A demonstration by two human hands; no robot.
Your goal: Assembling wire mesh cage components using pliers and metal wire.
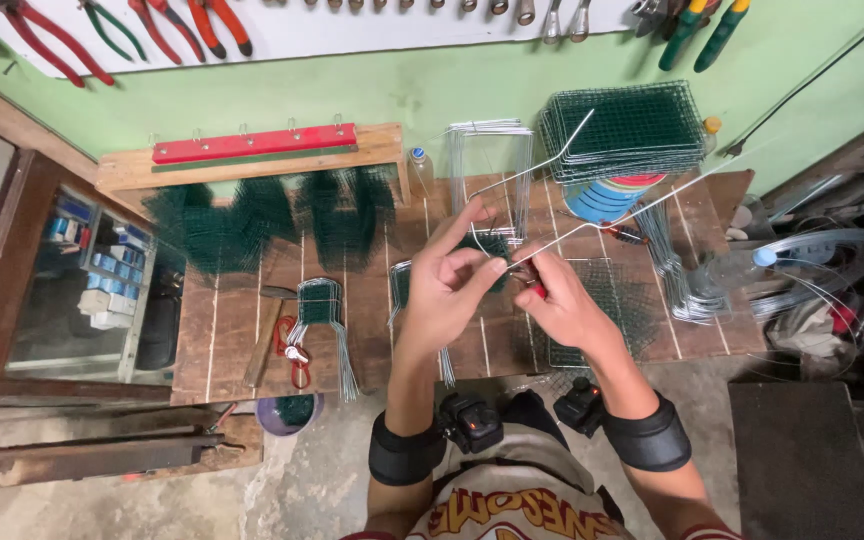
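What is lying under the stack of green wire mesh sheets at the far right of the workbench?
Under the stack of green mesh sheets sits a round blue container with a red rim. The mesh covers its top, so its contents are hidden.

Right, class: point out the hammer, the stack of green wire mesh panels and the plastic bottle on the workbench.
hammer (264, 338): head view, on its wooden handle.
stack of green wire mesh panels (624, 128): head view, on the top panel.
plastic bottle (419, 170): head view, on its body.
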